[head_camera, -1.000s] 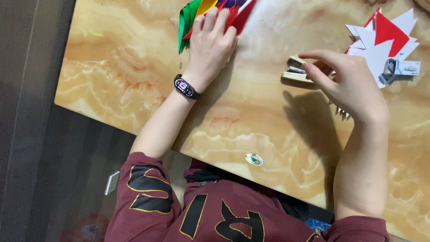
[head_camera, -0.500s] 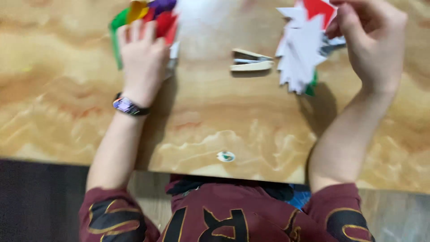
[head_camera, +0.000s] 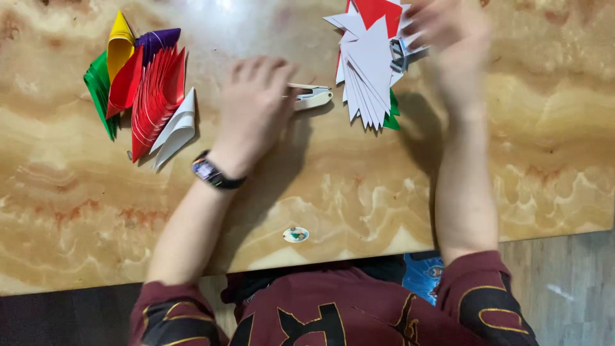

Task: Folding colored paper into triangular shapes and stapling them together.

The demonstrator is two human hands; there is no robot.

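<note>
My left hand [head_camera: 255,110] lies on the marble-patterned table [head_camera: 77,192], fingers slightly apart, their tips at the near end of a small cream stapler [head_camera: 314,96]. My right hand [head_camera: 448,35] is blurred at the top right edge of a fanned pile of white and red paper triangles [head_camera: 368,74]. It is next to a small grey metal thing [head_camera: 398,56]. Whether it grips anything is unclear. A bundle of folded coloured paper cones [head_camera: 144,90], red, green, yellow, purple and white, lies to the left of my left hand.
A small round sticker [head_camera: 295,234] sits near the table's front edge. A black watch [head_camera: 211,172] is on my left wrist. Below the table's edge are my maroon shirt [head_camera: 320,314] and a wooden floor [head_camera: 576,288].
My left hand left the coloured cones and moved right to the stapler. My right hand went from the stapler to the paper triangles. The view has shifted.
</note>
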